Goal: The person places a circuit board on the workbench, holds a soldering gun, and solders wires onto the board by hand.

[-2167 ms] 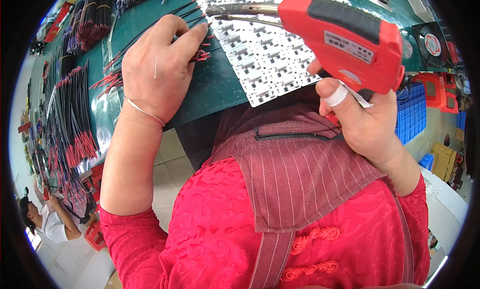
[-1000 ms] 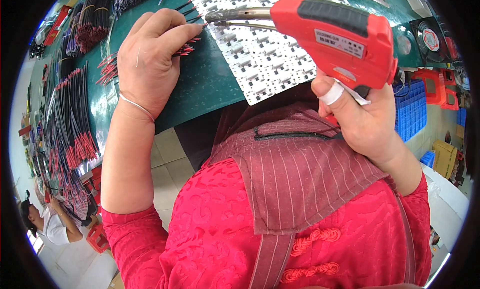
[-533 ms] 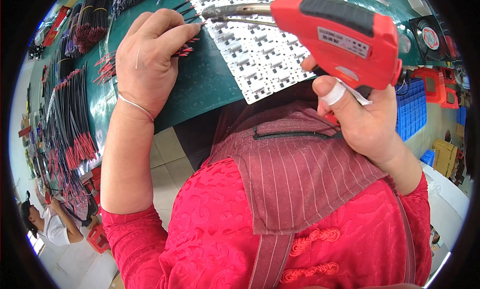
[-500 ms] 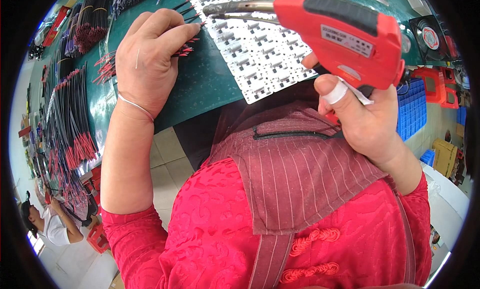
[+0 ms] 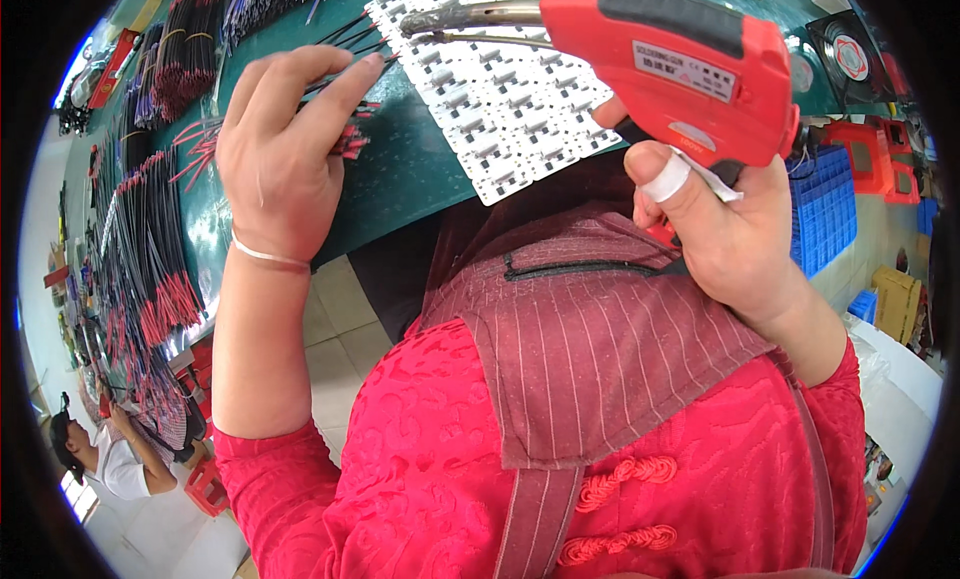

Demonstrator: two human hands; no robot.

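Your left hand (image 5: 280, 144) is just left of the white sheet of boards (image 5: 515, 124), its fingers curled closed over a bunch of wires (image 5: 350, 142). The red ends poke out on the side toward the sheet, and more red ends show on the hand's far side. Your thumb tip and forefinger tip are close together near the sheet's left edge; you can't tell from here whether they pinch a single wire. A few dark wires (image 5: 345, 29) run to that same edge.

Your right hand (image 5: 730, 224) is wrapped around the handle of a red and black soldering gun (image 5: 670, 74), with white tape (image 5: 668, 179) on the thumb and the forefinger under the gun's body. The gun's body covers the sheet's right part, and its dark tip hangs over the left edge; whether it touches is not clear.

The sheet lies flat on the green table (image 5: 415, 184). Well left of it are thick bundles of black wires (image 5: 160, 249) with red ends. To its right sits a square black fan (image 5: 850, 59), and farther right and nearer you are a blue crate (image 5: 825, 209) and red stools (image 5: 870, 159). Your striped apron (image 5: 610, 349) is on the sheet's near side.
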